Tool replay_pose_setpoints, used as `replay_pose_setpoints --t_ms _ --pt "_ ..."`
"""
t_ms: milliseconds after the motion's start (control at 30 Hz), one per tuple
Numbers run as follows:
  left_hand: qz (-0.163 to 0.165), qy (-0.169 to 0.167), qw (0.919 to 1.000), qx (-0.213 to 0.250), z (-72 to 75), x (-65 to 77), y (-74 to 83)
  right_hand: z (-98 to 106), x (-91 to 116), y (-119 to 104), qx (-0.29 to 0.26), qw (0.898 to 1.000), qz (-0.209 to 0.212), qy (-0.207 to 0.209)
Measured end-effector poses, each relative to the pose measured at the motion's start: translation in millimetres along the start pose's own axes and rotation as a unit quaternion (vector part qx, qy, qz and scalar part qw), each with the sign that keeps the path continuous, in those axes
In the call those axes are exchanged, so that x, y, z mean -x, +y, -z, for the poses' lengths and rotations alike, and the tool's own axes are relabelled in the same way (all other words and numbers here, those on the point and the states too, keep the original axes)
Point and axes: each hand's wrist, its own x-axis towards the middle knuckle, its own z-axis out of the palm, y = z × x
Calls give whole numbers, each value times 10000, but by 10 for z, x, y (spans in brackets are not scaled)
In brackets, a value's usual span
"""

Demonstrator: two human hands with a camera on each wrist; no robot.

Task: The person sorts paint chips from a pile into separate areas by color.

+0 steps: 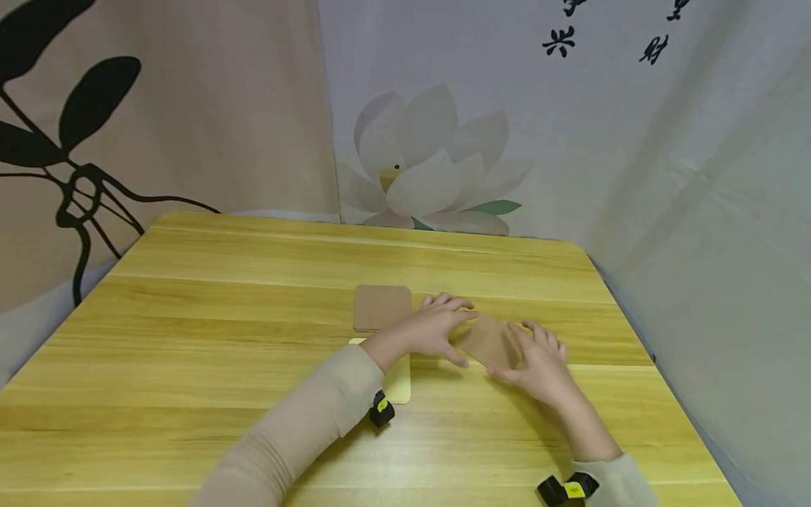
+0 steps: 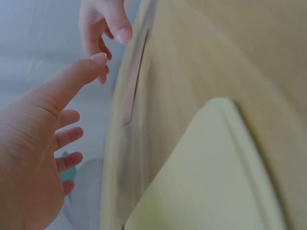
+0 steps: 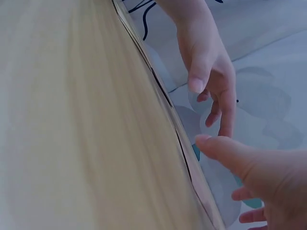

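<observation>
A thin brown square card (image 1: 488, 341) lies turned cornerwise on the table between my two hands. My left hand (image 1: 440, 327) hovers at its left side with fingers spread and thumb apart, holding nothing. On the card's right side is my right hand (image 1: 538, 359), its thumb and fingers parted close to the edge. Both wrist views show the hands raised off the surface, thumbs toward each other. Another brown square (image 1: 383, 308) sits behind my left wrist. A pale yellow piece with rounded corners (image 1: 399, 380) is partly hidden beneath that wrist.
The wooden table (image 1: 190, 352) reaches back to a curtain (image 1: 443, 56) printed with a lotus and dark characters. Fabric also hangs along the left and right sides. Black wrist cameras (image 1: 381, 410) are strapped on both sleeves.
</observation>
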Motion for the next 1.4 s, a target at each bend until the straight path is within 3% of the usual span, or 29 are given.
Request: replay_pose_setpoints --t_ms 567,933,1400 --pt "158 -596 9980 -122 -176 -444 -32 -53 -20 180 9 9989 -428 -193" --pt "239 -740 9970 -65 -167 -480 -31 -70 -81 234 -13 9984 -495 -276" --pt "222 -744 9970 -31 -181 -517 -46 -67 -104 258 -527 9969 -502 -282"
